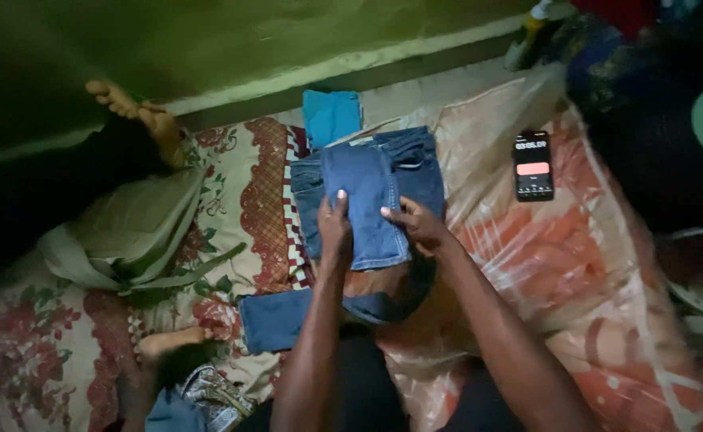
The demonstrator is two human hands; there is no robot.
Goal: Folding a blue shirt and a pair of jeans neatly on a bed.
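Observation:
A pair of blue jeans (pixel 371 188) lies partly folded on a floral bedspread (pixel 239 200), with one leg (pixel 275 318) trailing toward me. My left hand (pixel 334 228) grips the folded panel at its left edge. On the panel's right edge, my right hand (pixel 417 224) pinches the denim. A folded teal cloth (pixel 331 114) lies just beyond the jeans near the wall.
A phone (pixel 533 166) with a lit screen rests on the orange plastic-covered sheet (pixel 575 264) to the right. Another person's feet (pixel 139 112) and a pale green garment (pixel 127 232) lie at the left. A green wall (pixel 207 40) runs along the far side. Dark bundles (pixel 623 56) crowd the upper right.

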